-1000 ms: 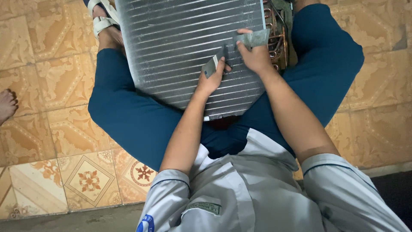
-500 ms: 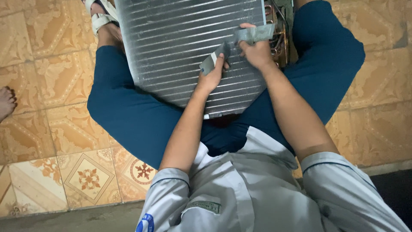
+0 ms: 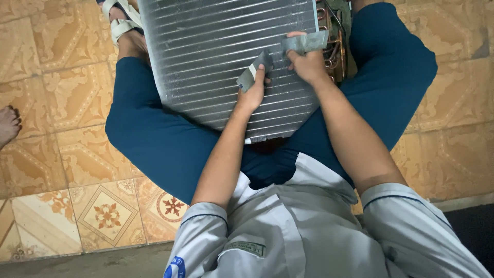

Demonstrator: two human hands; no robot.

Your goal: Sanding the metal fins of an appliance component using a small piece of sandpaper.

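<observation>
Two hands work on one finned metal coil panel (image 3: 221,56), which lies across the person's lap in the upper middle of the frame, its fins running as long lines from left to right and tilting slightly upward toward the right. One strip of grey tape (image 3: 280,54) stretches between the hands along that same line, lying against the panel face. The left hand (image 3: 252,92) pinches the lower left end of the strip, fingers closed on it, thumb pressing toward the fins. The right hand (image 3: 307,64) grips the upper right end, closed on it too, close to the panel's right edge. One cluster of copper tubing (image 3: 334,49) sits just beyond that edge, nearer the right hand than the left. One sandalled foot (image 3: 121,25) shows at the upper left, on the tiled floor (image 3: 46,149).
</observation>
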